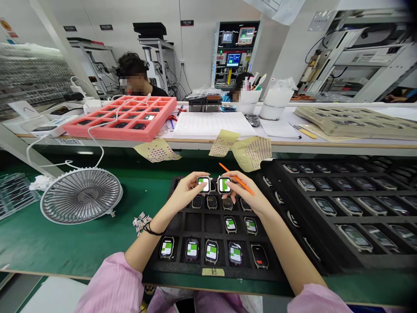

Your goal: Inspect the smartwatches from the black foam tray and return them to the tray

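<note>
My left hand [189, 190] is closed around a smartwatch body [203, 184] with a lit green and white screen, thumb on the glass. Beside it, my right hand [243, 190] grips a second smartwatch body [224, 185], also lit. An orange pen-like stick [239, 180] is tucked in the right hand, slanting across the fingers. Both watches are held above the far part of a black foam tray [193, 222]. In its pockets lie several strapless watches: a lit one [212, 251] in the front row, one with a red mark [259, 255], and dark ones [211, 202] farther back.
At left stand a round fan [81, 195] and a heap of small pieces [141, 222]. Stacked black trays [325, 234] of watches fill the right. A shelf [195, 142] crosses behind, bearing a pink foam tray [150, 132] and papers [211, 124]. Two people sit beyond.
</note>
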